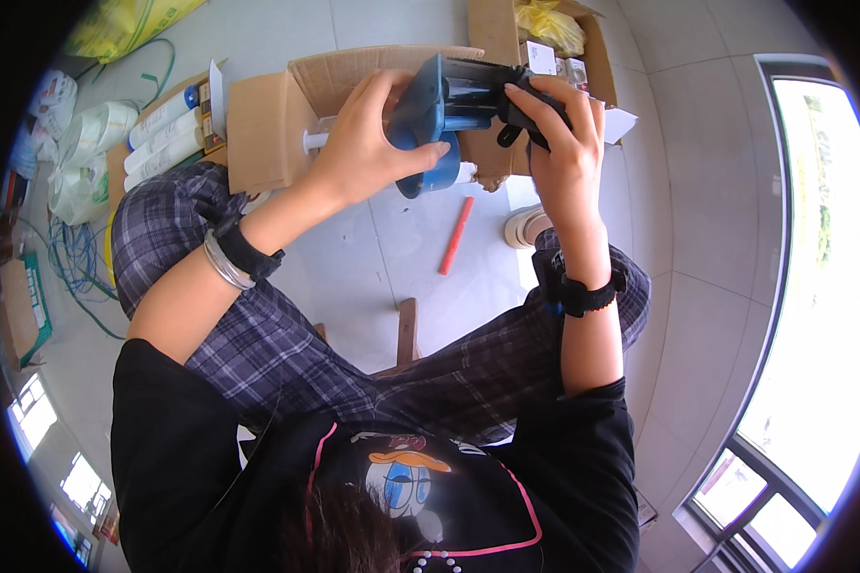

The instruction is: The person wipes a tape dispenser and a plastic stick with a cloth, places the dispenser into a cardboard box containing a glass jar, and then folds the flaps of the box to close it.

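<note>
Both hands hold things above an open cardboard box [258,136]. My left hand [369,140] grips a blue plastic part [430,118] with a flat plate and a round cup-like piece, the thumb lying on the round piece. My right hand [570,136] is closed around a black device [534,107], whose exact kind I cannot tell. Between the hands, dark cylindrical parts [473,86] span from the blue plate to the black device; whether they are joined is unclear. A white plastic piece [314,140] shows inside the box behind my left hand.
A red stick [456,236] lies on the tiled floor between my knees. White tubes [165,136] lie in a carton at the left, near plastic bags [89,157] and tangled cable [79,258]. Another cardboard box [602,64] holds a yellow bag [552,29] and small boxes. A wooden leg [406,333] stands below me.
</note>
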Demonstrator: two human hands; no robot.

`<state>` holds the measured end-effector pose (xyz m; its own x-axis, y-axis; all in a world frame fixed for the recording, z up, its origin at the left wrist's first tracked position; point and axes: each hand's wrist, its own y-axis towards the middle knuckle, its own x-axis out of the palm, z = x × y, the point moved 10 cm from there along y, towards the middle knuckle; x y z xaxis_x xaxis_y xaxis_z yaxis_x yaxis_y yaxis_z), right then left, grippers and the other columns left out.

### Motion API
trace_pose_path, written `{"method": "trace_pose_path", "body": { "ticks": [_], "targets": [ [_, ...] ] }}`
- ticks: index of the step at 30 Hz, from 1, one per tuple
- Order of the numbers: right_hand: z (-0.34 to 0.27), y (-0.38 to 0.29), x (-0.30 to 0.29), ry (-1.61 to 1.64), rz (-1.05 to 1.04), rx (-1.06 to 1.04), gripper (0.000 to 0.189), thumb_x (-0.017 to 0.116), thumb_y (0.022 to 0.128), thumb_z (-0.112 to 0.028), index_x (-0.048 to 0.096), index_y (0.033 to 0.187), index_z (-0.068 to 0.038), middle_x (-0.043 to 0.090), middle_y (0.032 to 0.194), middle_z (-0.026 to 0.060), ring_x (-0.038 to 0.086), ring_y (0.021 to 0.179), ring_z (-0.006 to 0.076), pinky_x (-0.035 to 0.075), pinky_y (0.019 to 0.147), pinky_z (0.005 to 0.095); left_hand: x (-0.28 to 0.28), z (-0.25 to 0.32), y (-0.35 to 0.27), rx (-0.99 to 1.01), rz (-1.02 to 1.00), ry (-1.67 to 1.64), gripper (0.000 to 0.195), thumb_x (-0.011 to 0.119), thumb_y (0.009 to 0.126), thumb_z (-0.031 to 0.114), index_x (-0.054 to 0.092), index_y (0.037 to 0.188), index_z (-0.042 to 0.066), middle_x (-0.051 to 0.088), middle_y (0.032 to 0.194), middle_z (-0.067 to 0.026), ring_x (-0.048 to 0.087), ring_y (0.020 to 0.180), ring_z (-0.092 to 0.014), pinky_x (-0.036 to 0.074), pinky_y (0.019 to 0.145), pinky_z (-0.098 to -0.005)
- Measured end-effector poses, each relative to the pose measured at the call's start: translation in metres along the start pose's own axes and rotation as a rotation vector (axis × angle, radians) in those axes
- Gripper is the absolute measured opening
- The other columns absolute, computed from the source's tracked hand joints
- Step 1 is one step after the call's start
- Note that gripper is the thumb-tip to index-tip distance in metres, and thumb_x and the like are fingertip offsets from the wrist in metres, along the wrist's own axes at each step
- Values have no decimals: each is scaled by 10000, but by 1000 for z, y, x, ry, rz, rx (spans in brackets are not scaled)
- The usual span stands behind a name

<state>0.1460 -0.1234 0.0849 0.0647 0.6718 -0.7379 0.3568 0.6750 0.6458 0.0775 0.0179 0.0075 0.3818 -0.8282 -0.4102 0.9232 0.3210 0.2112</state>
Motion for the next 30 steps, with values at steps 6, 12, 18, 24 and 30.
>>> {"method": "trace_pose_path", "body": {
  "ticks": [6, 12, 18, 24, 30],
  "targets": [
    [-31, 2, 2, 39, -72, -79, 480, 612, 561, 52, 667, 1001, -131, 564, 1045, 36, 530, 861, 226, 479, 742, 312, 0, -3, 2, -67, 21, -46, 616, 774, 643, 240, 480, 1113, -28, 518, 1035, -157, 529, 993, -274, 439, 862, -351],
    [-20, 2, 11, 27, -93, -18, 450, 618, 574, 46, 663, 989, -124, 562, 1014, 40, 528, 840, 235, 479, 732, 324, 7, -2, -2, -30, -15, -16, 602, 768, 631, 228, 480, 1100, -18, 515, 1045, -157, 502, 1026, -308, 412, 893, -375],
    [-32, 3, 2, 74, -10, -48, 441, 611, 584, 45, 662, 989, -119, 570, 1000, 42, 527, 828, 237, 477, 728, 327, 9, 2, -1, -2, -33, 85, 612, 763, 631, 154, 461, 1147, 25, 495, 1058, -108, 505, 999, -255, 456, 840, -357],
    [-30, 4, 11, 177, -56, -45, 427, 588, 604, 67, 655, 982, -119, 578, 1001, 32, 525, 809, 239, 479, 725, 328, 8, 6, -4, 42, -14, 137, 623, 757, 628, 99, 454, 1169, 46, 486, 1049, -77, 513, 986, -223, 482, 822, -337],
    [-26, 3, 8, 153, -57, -57, 442, 599, 593, 76, 658, 985, -121, 581, 1007, 37, 526, 813, 238, 479, 726, 327, 9, 5, -4, 27, -21, 90, 627, 763, 638, 125, 450, 1175, 48, 490, 1062, -72, 511, 985, -216, 483, 822, -337]
  ]
}}
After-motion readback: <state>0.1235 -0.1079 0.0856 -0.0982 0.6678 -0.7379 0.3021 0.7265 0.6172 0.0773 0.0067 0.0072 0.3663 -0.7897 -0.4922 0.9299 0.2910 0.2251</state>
